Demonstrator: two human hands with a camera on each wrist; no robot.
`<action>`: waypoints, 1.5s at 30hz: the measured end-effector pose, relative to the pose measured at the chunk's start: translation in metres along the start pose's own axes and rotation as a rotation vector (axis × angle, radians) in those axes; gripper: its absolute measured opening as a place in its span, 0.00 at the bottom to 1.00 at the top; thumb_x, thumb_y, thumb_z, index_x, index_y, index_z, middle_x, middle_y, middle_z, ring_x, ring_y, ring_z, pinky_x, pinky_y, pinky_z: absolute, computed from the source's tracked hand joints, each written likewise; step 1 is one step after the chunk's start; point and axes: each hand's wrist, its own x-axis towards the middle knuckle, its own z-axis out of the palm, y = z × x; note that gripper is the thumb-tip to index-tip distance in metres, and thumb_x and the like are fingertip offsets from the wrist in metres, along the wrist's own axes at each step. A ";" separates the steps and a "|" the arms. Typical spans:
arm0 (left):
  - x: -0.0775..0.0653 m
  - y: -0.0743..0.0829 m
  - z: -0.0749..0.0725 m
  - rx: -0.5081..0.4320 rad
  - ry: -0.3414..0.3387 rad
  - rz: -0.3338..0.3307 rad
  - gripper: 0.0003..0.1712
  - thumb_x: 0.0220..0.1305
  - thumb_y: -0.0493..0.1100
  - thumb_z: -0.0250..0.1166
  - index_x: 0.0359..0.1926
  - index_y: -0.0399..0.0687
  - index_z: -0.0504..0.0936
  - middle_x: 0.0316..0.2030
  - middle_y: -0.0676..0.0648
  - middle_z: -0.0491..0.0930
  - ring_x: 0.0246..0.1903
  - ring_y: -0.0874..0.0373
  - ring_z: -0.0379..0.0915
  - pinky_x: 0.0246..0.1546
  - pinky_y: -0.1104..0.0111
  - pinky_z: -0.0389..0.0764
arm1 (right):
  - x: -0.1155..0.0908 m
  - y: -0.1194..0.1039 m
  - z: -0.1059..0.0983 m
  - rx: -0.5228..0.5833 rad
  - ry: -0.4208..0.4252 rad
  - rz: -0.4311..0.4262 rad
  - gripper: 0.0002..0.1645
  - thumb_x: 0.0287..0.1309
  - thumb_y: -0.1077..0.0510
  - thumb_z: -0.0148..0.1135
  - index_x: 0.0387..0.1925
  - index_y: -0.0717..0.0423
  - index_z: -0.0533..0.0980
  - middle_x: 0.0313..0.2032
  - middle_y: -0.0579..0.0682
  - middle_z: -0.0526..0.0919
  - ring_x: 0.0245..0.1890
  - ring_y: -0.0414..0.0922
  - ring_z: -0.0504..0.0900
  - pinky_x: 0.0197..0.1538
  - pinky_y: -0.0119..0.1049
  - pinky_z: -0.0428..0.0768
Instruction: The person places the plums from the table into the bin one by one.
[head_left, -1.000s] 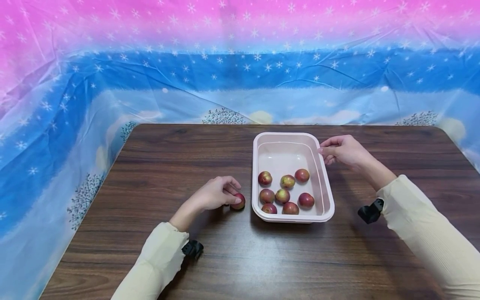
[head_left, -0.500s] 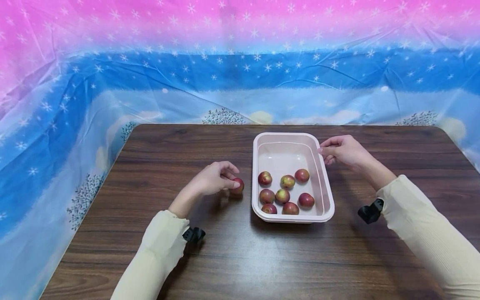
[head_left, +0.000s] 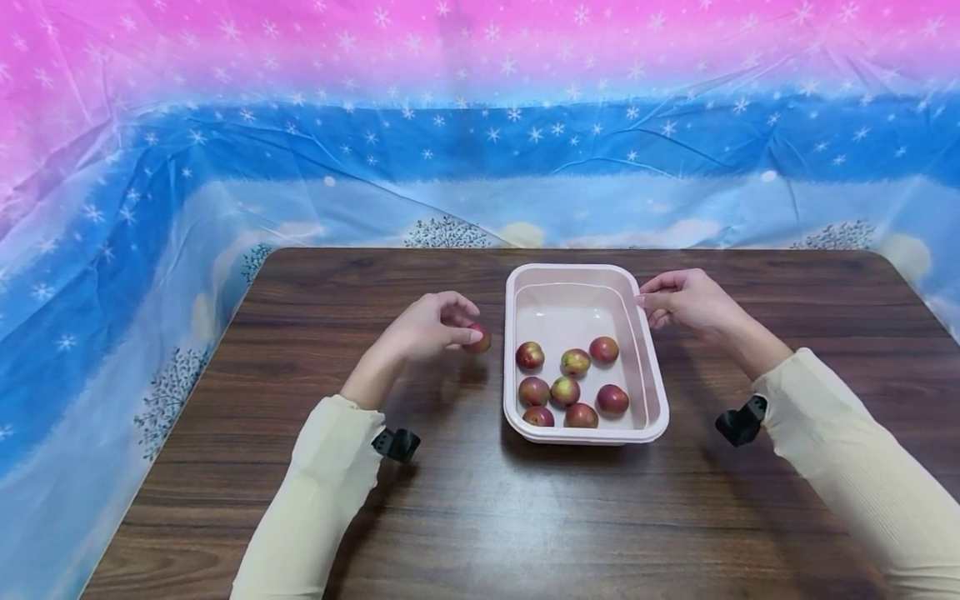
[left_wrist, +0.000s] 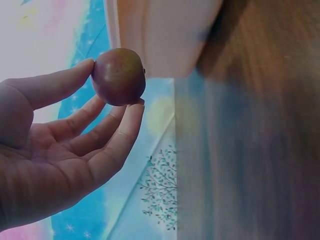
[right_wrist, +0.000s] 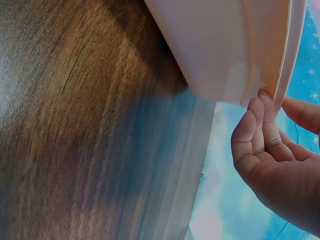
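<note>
Between thumb and fingertips, my left hand [head_left: 431, 327] pinches a round plum [head_left: 477, 338], red with a greenish patch. The left wrist view shows the plum [left_wrist: 119, 77] held up above the table, just outside the bin's left wall. A pale pink plastic bin [head_left: 647, 367] stands on the table with several plums in its nearer half, one of them a red plum [head_left: 612, 401] at the right. At the bin's far right corner my right hand [head_left: 693, 302] grips the rim. In the right wrist view the thumb and fingers of my right hand [right_wrist: 280, 165] pinch that rim [right_wrist: 286, 65].
The brown wood-grain table [head_left: 300, 317] extends to both sides of the bin and in front of it. A pink and blue snowflake cloth [head_left: 450, 142] hangs behind the table and along its left side. Black cameras sit at both wrists.
My left hand has moved away from me along the bin's left side, raising the plum off the table. The right hand, the bin and the plums inside stay in place.
</note>
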 end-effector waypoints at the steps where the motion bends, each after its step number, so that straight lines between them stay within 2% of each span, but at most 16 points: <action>1: 0.001 0.002 -0.001 -0.001 0.003 0.000 0.19 0.59 0.36 0.63 0.50 0.34 0.72 0.40 0.40 0.76 0.39 0.51 0.74 0.43 0.58 0.76 | 0.000 0.000 0.000 -0.002 -0.001 0.000 0.21 0.61 0.61 0.55 0.48 0.76 0.67 0.25 0.49 0.79 0.24 0.41 0.78 0.36 0.43 0.79; 9: 0.011 0.016 -0.005 -0.014 0.009 0.030 0.19 0.59 0.37 0.62 0.51 0.34 0.72 0.43 0.39 0.76 0.41 0.50 0.74 0.44 0.59 0.76 | 0.001 0.001 0.001 -0.001 -0.003 0.003 0.22 0.61 0.61 0.55 0.49 0.77 0.66 0.26 0.49 0.79 0.23 0.40 0.78 0.34 0.39 0.80; 19: 0.021 0.031 -0.004 -0.057 0.026 0.048 0.19 0.59 0.37 0.62 0.50 0.35 0.72 0.42 0.39 0.76 0.41 0.50 0.75 0.40 0.67 0.78 | 0.000 -0.001 0.000 0.002 -0.001 0.009 0.21 0.61 0.62 0.54 0.49 0.77 0.66 0.25 0.49 0.79 0.24 0.40 0.78 0.35 0.40 0.80; 27: 0.027 0.040 0.003 -0.109 0.042 0.056 0.20 0.58 0.37 0.63 0.51 0.34 0.72 0.42 0.39 0.76 0.40 0.50 0.76 0.39 0.67 0.78 | 0.000 -0.001 0.001 0.021 -0.006 0.013 0.22 0.61 0.63 0.54 0.50 0.78 0.66 0.25 0.48 0.78 0.23 0.39 0.77 0.33 0.37 0.79; 38: 0.031 0.051 0.013 -0.079 0.043 0.075 0.19 0.58 0.37 0.64 0.50 0.35 0.72 0.42 0.40 0.77 0.41 0.51 0.75 0.37 0.68 0.78 | -0.001 -0.002 0.001 0.030 -0.004 0.010 0.21 0.61 0.63 0.54 0.49 0.78 0.66 0.24 0.49 0.78 0.23 0.39 0.78 0.33 0.37 0.80; 45: 0.034 0.051 0.020 -0.083 0.045 0.062 0.15 0.57 0.36 0.64 0.46 0.37 0.74 0.40 0.40 0.77 0.38 0.52 0.76 0.36 0.68 0.79 | -0.001 -0.002 0.001 0.034 -0.007 0.005 0.21 0.61 0.63 0.54 0.49 0.78 0.66 0.24 0.49 0.78 0.23 0.39 0.78 0.33 0.37 0.80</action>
